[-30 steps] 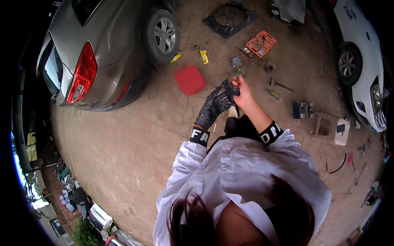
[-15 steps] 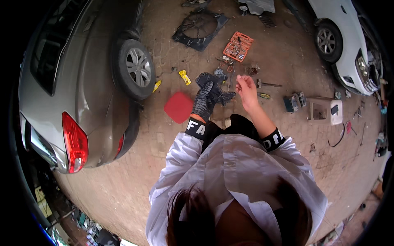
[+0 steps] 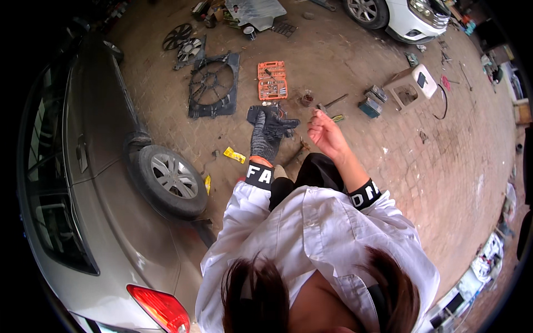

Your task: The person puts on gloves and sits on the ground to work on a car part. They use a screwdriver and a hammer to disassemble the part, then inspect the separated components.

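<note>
My left hand (image 3: 263, 139) wears a dark grey knitted glove and is raised in front of me. Bunched dark material lies against its fingers, the same tone as the glove, so I cannot make out what it is. Some dark finger shapes point right. Close by on the right is my bare right hand (image 3: 326, 135), thumb and forefinger drawn together at the tips. Anything pinched there is too small to tell. Beyond both hands, an orange tool case (image 3: 272, 81) lies open on the floor with sockets inside.
A grey car (image 3: 111, 183) with its wheel (image 3: 172, 180) stands left; a white car (image 3: 413, 19) is far right. A black fan shroud (image 3: 214, 83), yellow packet (image 3: 234, 155), hammer (image 3: 336, 101), dark batteries (image 3: 371, 105) and beige plastic box (image 3: 413, 86) lie on the paved floor.
My view has turned, so the tool case and fan shroud appear further left and the grey car lower. My hands stay close together in front of me. The red stool top is now nearly hidden.
</note>
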A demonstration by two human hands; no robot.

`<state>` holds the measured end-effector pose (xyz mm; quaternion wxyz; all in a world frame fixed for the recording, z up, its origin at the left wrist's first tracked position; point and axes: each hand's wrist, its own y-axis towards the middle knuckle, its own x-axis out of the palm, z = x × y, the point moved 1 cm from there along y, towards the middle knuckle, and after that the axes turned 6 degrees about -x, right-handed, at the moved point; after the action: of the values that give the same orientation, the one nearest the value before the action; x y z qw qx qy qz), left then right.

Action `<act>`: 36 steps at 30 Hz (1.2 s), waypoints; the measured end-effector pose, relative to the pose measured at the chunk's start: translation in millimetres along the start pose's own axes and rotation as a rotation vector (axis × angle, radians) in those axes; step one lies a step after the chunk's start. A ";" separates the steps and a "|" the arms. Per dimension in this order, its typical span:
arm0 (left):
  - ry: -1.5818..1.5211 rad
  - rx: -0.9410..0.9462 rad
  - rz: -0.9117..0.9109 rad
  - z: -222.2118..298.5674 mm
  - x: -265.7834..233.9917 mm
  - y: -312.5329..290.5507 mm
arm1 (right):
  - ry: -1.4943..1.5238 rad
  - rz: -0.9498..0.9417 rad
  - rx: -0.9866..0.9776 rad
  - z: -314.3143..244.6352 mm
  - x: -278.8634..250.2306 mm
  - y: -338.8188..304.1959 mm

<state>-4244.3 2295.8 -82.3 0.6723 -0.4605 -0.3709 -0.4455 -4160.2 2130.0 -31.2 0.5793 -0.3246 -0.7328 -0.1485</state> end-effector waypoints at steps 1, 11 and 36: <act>0.002 -0.031 -0.006 7.7 3.2 -0.2 | 0.010 0.007 -0.051 -9.9 -1.2 -1.3; -0.129 -0.167 -0.403 37.4 35.4 16.1 | -1.628 0.480 -0.709 -115.3 -55.1 -24.5; 0.326 0.123 0.034 23.8 62.5 17.0 | -0.175 0.097 0.129 -13.8 26.4 27.9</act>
<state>-4209.9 2305.3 -23.2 0.7577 -0.3463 -0.2755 -0.4796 -4134.8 2150.6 -6.8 0.5393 -0.3334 -0.7721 -0.0439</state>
